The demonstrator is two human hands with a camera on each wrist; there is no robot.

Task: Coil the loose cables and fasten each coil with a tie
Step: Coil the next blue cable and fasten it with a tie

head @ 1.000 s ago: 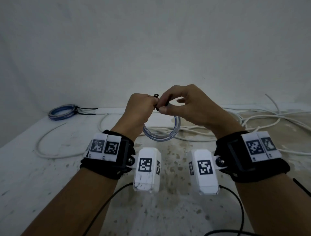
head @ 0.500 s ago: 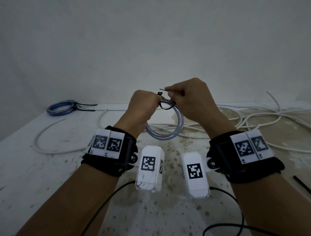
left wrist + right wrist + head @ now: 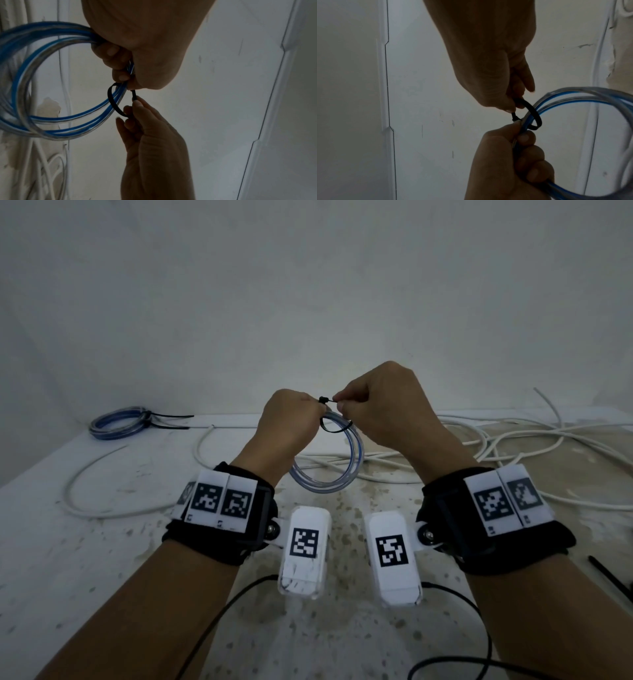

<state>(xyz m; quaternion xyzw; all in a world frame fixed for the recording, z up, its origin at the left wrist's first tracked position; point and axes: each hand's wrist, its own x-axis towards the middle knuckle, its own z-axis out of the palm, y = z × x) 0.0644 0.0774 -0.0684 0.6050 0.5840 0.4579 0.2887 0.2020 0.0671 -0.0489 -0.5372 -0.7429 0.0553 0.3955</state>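
A small coil of clear-and-blue cable (image 3: pixel 325 470) hangs in the air above the table. My left hand (image 3: pixel 315 412) grips the coil's top with curled fingers. A black zip tie (image 3: pixel 334 430) forms a loose loop around the coil's strands, its head (image 3: pixel 323 399) standing up by my left knuckles. My right hand (image 3: pixel 337 404) pinches the tie's tail just right of the head. The left wrist view shows the tie (image 3: pixel 111 100) around the coil (image 3: pixel 56 119), and the right wrist view shows the tie (image 3: pixel 534 112) around the coil (image 3: pixel 573 94).
A tied blue coil (image 3: pixel 118 422) lies at the back left by the wall. Loose white cables (image 3: pixel 513 440) sprawl across the back right, and one (image 3: pixel 102 474) curves at the left. A spare black tie (image 3: pixel 609 577) lies at the right edge.
The tie's tail has passed through its head, and a loop now shows around the coil. My right hand has shifted its pinch onto the tail next to the head.
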